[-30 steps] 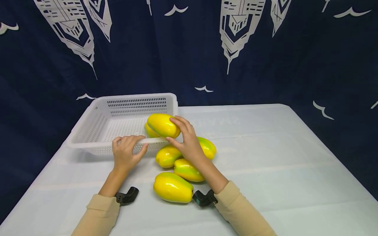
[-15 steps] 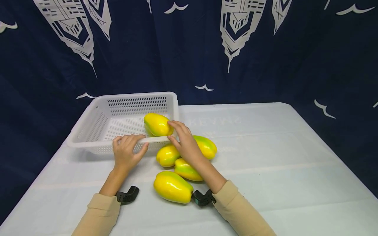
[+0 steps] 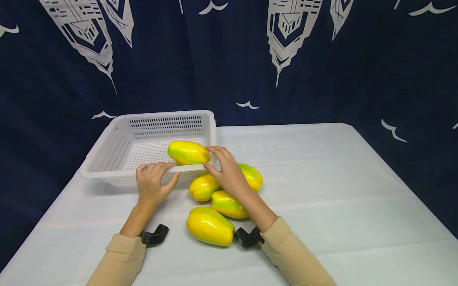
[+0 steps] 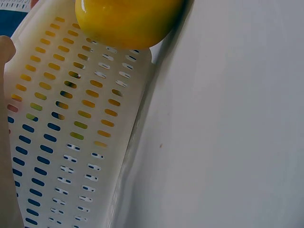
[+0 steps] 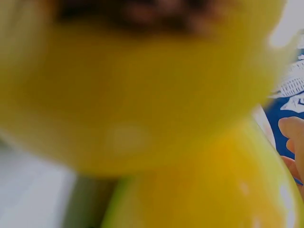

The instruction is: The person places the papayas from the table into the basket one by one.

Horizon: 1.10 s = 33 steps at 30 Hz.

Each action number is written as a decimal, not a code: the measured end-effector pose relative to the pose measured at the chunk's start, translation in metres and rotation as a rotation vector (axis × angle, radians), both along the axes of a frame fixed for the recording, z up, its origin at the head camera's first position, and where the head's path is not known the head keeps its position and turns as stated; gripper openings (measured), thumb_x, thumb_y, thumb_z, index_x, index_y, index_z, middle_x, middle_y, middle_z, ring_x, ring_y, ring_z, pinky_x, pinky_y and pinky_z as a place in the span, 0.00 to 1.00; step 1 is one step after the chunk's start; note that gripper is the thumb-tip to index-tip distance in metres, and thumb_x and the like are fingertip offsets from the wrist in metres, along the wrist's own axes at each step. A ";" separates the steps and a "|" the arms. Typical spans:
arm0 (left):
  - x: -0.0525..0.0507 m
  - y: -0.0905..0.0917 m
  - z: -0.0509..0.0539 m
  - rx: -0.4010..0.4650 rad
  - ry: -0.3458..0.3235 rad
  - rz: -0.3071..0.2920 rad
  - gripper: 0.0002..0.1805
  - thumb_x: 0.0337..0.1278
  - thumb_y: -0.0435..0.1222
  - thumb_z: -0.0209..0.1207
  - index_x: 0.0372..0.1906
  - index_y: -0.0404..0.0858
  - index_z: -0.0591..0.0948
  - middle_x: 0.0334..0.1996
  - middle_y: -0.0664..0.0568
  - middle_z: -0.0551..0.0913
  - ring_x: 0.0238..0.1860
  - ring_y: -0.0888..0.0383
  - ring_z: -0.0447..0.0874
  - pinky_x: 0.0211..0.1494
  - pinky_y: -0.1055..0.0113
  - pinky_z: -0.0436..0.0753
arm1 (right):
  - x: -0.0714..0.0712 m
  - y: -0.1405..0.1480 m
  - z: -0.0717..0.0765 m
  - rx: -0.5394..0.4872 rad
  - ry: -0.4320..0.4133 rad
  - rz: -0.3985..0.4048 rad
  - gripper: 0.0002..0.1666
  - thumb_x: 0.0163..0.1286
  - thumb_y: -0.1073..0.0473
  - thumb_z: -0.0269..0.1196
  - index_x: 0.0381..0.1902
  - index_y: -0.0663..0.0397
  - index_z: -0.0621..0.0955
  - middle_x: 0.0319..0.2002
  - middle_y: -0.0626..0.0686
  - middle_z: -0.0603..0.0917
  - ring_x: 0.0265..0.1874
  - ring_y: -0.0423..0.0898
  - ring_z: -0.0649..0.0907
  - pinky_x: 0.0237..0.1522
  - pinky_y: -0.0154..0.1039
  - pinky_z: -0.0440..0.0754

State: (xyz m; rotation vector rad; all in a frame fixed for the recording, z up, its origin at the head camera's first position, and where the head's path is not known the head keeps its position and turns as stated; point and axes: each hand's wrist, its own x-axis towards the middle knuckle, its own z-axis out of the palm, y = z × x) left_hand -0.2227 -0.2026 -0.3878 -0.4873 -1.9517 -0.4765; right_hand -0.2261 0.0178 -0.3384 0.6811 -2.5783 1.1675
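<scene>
A yellow-green papaya [image 3: 187,152] lies inside the white slotted basket [image 3: 107,174], against its near right corner. My left hand [image 3: 154,182] grips the basket's near rim, fingers over the top and thumb on the outer side. At the papaya's right end is my right hand [image 3: 229,171], its fingers loosely spread and its thumb by the rim. Beneath and beside that hand lie papayas on the table: one [image 3: 204,187] below the rim, one [image 3: 252,176] partly behind the hand, and one [image 3: 229,204] by the wrist. Whether another fruit lies hidden in the basket I cannot tell.
Closer to me, a larger papaya [image 3: 210,226] lies between the forearms, next to the right wrist's black camera [image 3: 248,237]. A white cloth covers the table [image 3: 340,198]. Behind it hangs a dark blue curtain [image 3: 229,59] with white prints.
The papaya in my right hand has gone down and left into the basket and turned flatter. The right fingers have loosened from it. My left hand has stayed on the rim.
</scene>
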 end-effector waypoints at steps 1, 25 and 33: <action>0.000 0.000 0.000 0.001 -0.001 -0.002 0.18 0.50 0.49 0.52 0.34 0.40 0.82 0.26 0.47 0.84 0.28 0.49 0.76 0.44 0.51 0.61 | 0.000 0.001 0.001 -0.008 -0.007 -0.002 0.27 0.64 0.51 0.57 0.61 0.45 0.68 0.61 0.47 0.69 0.63 0.45 0.67 0.64 0.44 0.64; 0.001 0.001 0.001 0.002 -0.002 0.002 0.19 0.50 0.50 0.52 0.32 0.39 0.82 0.26 0.47 0.84 0.28 0.49 0.77 0.43 0.51 0.61 | -0.025 0.056 0.007 0.041 -0.138 0.001 0.31 0.62 0.45 0.58 0.62 0.45 0.67 0.61 0.49 0.69 0.60 0.49 0.69 0.61 0.50 0.67; 0.001 0.001 0.001 0.007 -0.003 -0.004 0.18 0.50 0.49 0.52 0.33 0.39 0.82 0.26 0.47 0.84 0.29 0.49 0.77 0.44 0.51 0.61 | -0.028 0.068 0.008 0.097 -0.257 0.021 0.32 0.62 0.43 0.57 0.63 0.43 0.67 0.62 0.48 0.68 0.61 0.50 0.68 0.61 0.52 0.65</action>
